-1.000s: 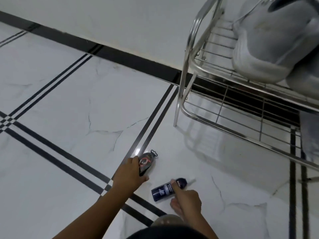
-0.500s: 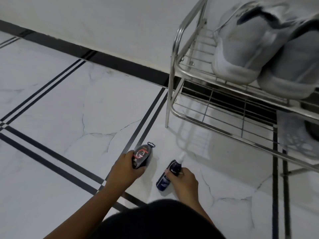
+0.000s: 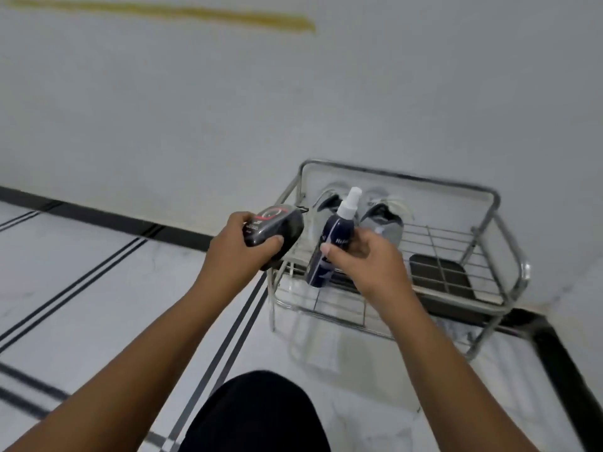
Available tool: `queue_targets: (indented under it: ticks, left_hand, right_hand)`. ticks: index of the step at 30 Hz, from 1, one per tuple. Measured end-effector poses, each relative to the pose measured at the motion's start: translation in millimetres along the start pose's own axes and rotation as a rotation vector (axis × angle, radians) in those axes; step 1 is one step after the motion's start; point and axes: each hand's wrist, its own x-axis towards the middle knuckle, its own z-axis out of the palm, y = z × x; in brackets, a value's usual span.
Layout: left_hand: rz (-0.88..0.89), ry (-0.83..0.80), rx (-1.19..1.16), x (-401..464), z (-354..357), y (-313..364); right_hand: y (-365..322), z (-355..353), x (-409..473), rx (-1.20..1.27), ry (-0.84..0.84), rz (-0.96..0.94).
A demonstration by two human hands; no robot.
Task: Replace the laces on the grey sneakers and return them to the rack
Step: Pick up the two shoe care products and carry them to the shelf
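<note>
The left hand (image 3: 239, 252) curls its fingers round a dark oval shoe-polish case (image 3: 273, 230). The right hand (image 3: 365, 259) pinches a navy spray bottle (image 3: 329, 244) with a white nozzle, tilted, between thumb and fingers. Beyond both, at the right, the grey sneakers (image 3: 385, 220) sit on the chrome wire rack (image 3: 463, 252) against the far wall.

We hold both arms stretched forward, our left hand (image 3: 239, 247) curled around a dark oval case, our right hand (image 3: 365, 259) pinching a spray bottle upright.
</note>
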Motion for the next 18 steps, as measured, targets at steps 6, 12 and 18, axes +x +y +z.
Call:
queue_targets:
  ticks: [6,12,18]
  left_hand:
    - [0.081,0.054,-0.107,56,32,75]
    - [0.145,0.093,-0.245,157,100,107]
    - [0.092,0.112,-0.323,243,140,130]
  right_hand:
    - [-46,-74,50,-0.067,0.141,-0.105]
    - [-29,-119,161,-0.057,0.203,-0.225]
    - [-29,-139,266,-0.032,0.167,-0.152]
